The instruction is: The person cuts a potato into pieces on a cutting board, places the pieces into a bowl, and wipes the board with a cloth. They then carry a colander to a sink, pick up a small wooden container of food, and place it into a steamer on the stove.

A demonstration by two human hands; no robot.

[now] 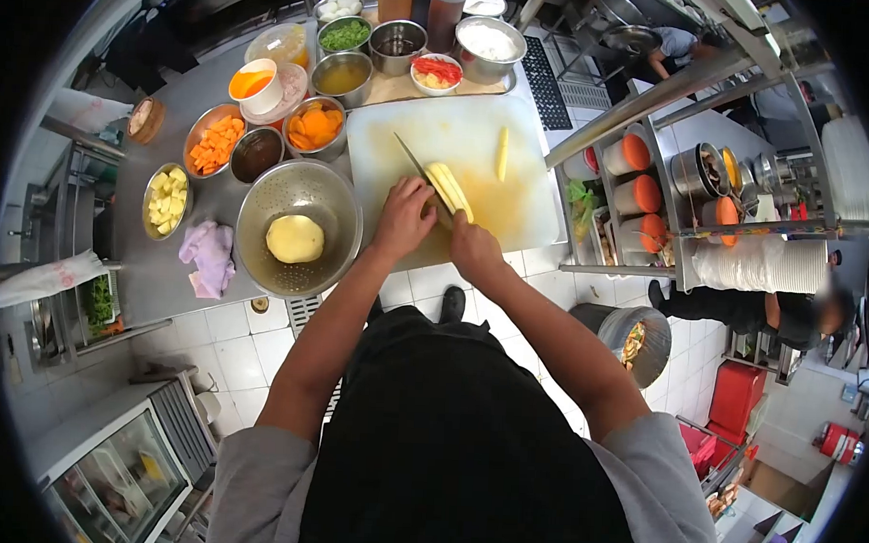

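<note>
My left hand [404,219] grips the handle of a knife [415,163], whose blade lies along a stack of pale yellow potato slices [454,187] on the white cutting board [411,127]. Just right of it, my right hand [474,247] holds the near end of the slices with bent fingers. One cut potato stick [503,153] lies alone farther back on the board. Left of the board, a metal colander [331,206] holds a whole peeled potato [295,239].
Steel bowls of carrot pieces [215,141], orange chunks [315,126], potato cubes [167,198], dark sauce [258,153] and greens [345,35] crowd the counter's left and back. A pink cloth [208,255] lies near the edge. Shelves with containers [705,195] stand at right; another person [768,312] crouches beside a bin [635,341].
</note>
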